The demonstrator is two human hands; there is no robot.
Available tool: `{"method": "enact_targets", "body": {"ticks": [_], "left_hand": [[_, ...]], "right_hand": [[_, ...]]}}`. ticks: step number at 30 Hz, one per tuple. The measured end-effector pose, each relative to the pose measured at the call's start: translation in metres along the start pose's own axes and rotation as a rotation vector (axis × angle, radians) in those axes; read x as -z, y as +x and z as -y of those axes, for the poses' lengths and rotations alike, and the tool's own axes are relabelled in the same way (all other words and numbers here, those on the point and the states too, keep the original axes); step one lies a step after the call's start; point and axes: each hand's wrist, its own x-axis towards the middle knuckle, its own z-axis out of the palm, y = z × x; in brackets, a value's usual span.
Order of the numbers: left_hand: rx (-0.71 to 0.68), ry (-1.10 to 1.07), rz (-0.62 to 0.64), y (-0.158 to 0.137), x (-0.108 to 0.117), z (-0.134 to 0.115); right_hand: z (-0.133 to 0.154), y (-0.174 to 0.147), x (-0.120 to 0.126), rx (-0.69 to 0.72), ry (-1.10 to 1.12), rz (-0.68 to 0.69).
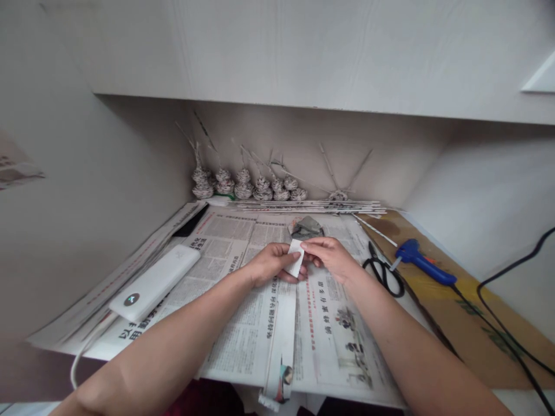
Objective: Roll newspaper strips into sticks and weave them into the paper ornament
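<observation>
Between my two hands is a small white piece of paper (295, 258), tilted above the newspaper-covered tabletop. My left hand (274, 263) grips it from the left, thumb across its face and fingers behind. From the right, my right hand (328, 255) pinches its upper corner between thumb and fingers. Just beyond the hands lies a dark grey crumpled piece (309, 227) whose kind I cannot make out. Below them a long folded newspaper strip (281, 341) runs to the table's front edge. Newspaper sheets (234, 323) spread under everything.
Several woven paper gourds (243, 186) stand along the back wall, behind a bundle of thin paper sticks (303, 206). A white power bank (160, 277) with a cable lies left. Black-handled scissors (385, 276) and a blue glue gun (422, 263) lie right, near cardboard (459, 323).
</observation>
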Motion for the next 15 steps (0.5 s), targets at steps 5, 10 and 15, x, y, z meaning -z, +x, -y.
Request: {"method": "enact_targets", "body": {"ticks": [5,10,15], "left_hand": [[-0.011,0.021,-0.001,-0.0008,-0.0012,-0.0002],[-0.037,0.049,-0.022,-0.0017,-0.0031,-0.0009],[-0.021,-0.001,-0.037,-0.001,-0.0025,-0.0019]], "right_hand": [[0.0011,-0.0023,-0.004,0.005,-0.007,-0.026],[0.0003,-0.0021,-0.0056,0.024,-0.031,-0.012],[0.0018,0.0002,0.0013,0.042,0.04,-0.005]]}}
